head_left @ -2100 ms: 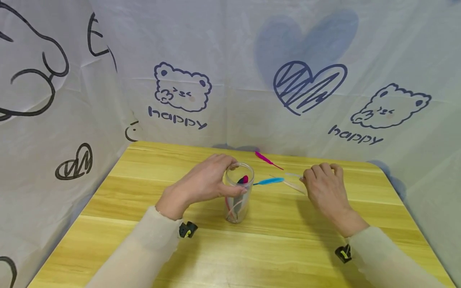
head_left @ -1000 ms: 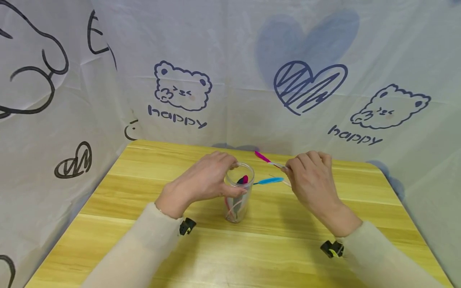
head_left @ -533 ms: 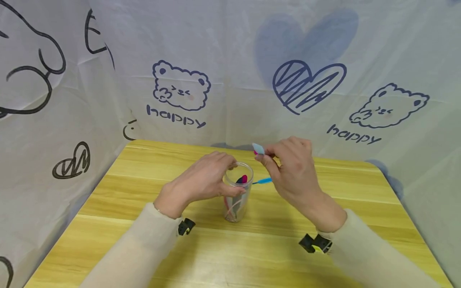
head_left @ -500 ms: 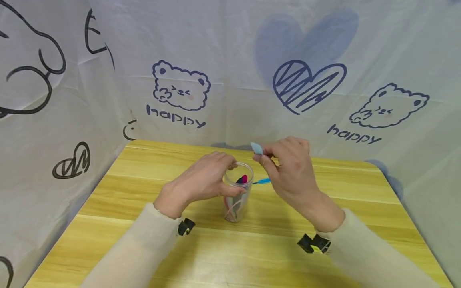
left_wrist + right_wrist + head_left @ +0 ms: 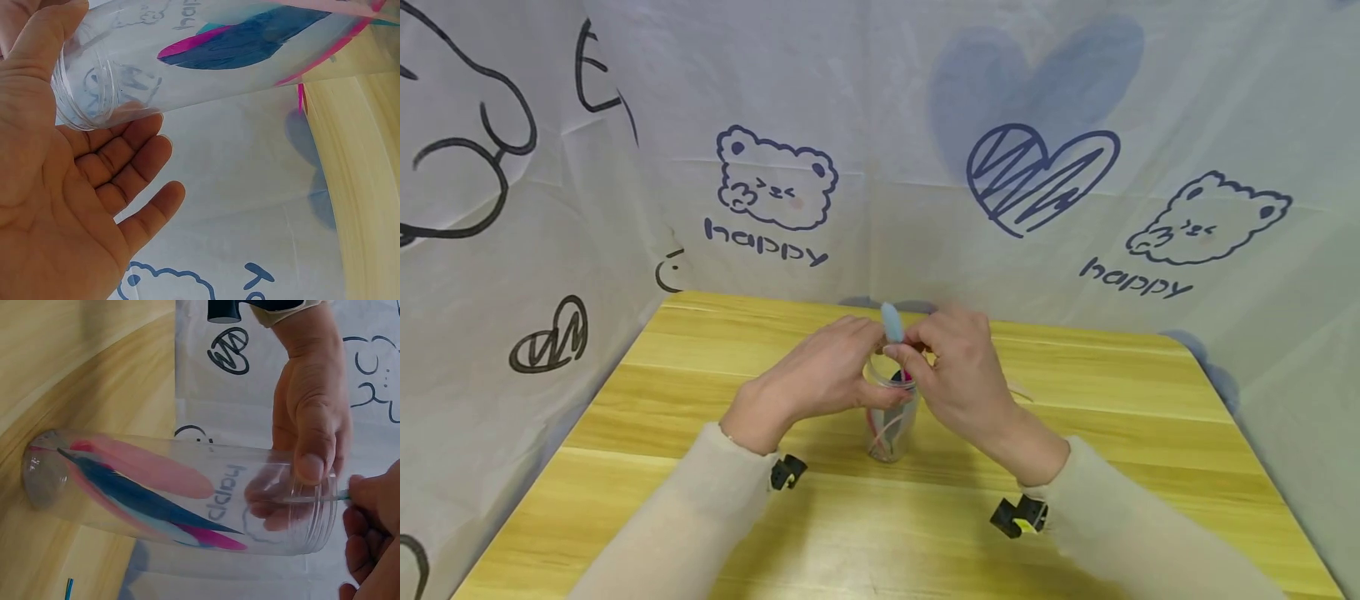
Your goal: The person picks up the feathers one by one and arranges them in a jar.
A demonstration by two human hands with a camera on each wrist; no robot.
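Observation:
A clear plastic jar (image 5: 887,437) stands upright on the table, and my left hand (image 5: 820,375) grips it around the rim. Inside lie several feathers: a dark blue feather (image 5: 144,495), a pink feather (image 5: 156,469) and a magenta one (image 5: 215,539). Between thumb and fingertips my right hand (image 5: 962,375) pinches a light blue feather (image 5: 891,322), its vane upward above the mouth of the jar. In the right wrist view the feather's stem (image 5: 315,499) points down into the jar's mouth. The left wrist view shows the left thumb and fingers at the threaded rim.
On the wooden table (image 5: 820,533), a pale feather (image 5: 1020,392) lies right of the right hand. A blue tip (image 5: 69,589) shows at the bottom of the right wrist view. White printed cloth (image 5: 880,208) hangs behind and beside the table.
My right hand has moved left from the table's right side to the jar, bringing the light blue feather and turning it upright. My left hand stays on the jar.

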